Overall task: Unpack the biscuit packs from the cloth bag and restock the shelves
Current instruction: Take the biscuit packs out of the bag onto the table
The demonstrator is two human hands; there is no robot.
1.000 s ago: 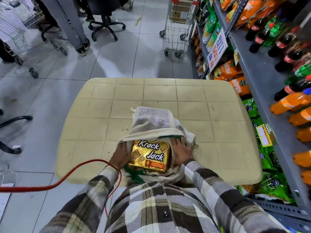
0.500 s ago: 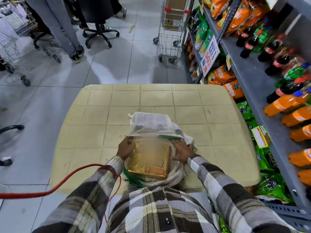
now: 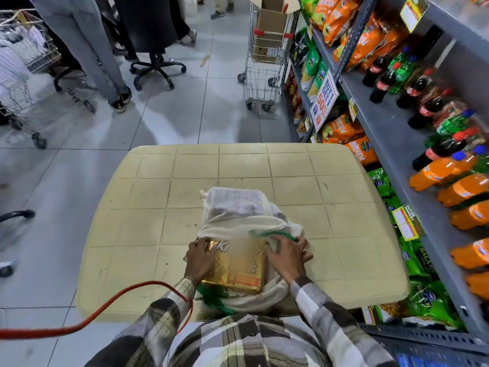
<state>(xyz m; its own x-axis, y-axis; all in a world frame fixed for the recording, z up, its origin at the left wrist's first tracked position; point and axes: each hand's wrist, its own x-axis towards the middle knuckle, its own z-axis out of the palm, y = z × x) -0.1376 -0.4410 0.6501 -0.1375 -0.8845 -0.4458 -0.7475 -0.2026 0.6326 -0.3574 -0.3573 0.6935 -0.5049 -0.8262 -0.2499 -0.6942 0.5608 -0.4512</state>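
Note:
A cream cloth bag (image 3: 238, 210) with green trim lies on the beige table (image 3: 148, 229), its mouth turned toward me. A gold biscuit pack (image 3: 238, 271) sticks out of that mouth. My left hand (image 3: 201, 256) grips the pack's left upper corner. My right hand (image 3: 287, 256) presses on the bag's cloth and green edge at the pack's right side. The far part of the bag bulges over something hidden inside.
Grey shelves (image 3: 391, 133) along the right hold soda bottles and snack bags. A shopping cart (image 3: 264, 62) with a cardboard box stands ahead. People's legs and an office chair (image 3: 156, 49) are at the back left. A red cable (image 3: 92, 316) trails off my left sleeve.
Both hands slid forward along the pack toward the bag's mouth. My left hand moved onto the pack's corner, and the right hand now bunches the cloth at its right.

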